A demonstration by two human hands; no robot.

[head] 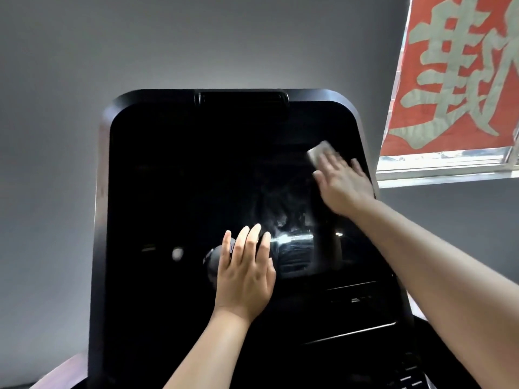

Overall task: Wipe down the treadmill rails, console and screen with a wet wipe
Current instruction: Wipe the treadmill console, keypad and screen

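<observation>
The treadmill's big black screen [196, 178] fills the middle of the head view, tilted back, with a dark frame around it. My right hand [344, 186] lies flat on the screen's upper right part, fingers straight, pressing a grey wet wipe [320, 151] against the glass; the wipe sticks out beyond my fingertips. My left hand [245, 273] rests flat on the lower middle of the screen with its fingers straight and spread, holding nothing. Faint smears show on the glass between the two hands. The console [362, 313] with its slots sits below the screen at the lower right.
A grey wall stands behind the treadmill. A red banner with large pale characters [460, 71] hangs over a window [449, 169] at the upper right. Console buttons [410, 377] show at the bottom right edge.
</observation>
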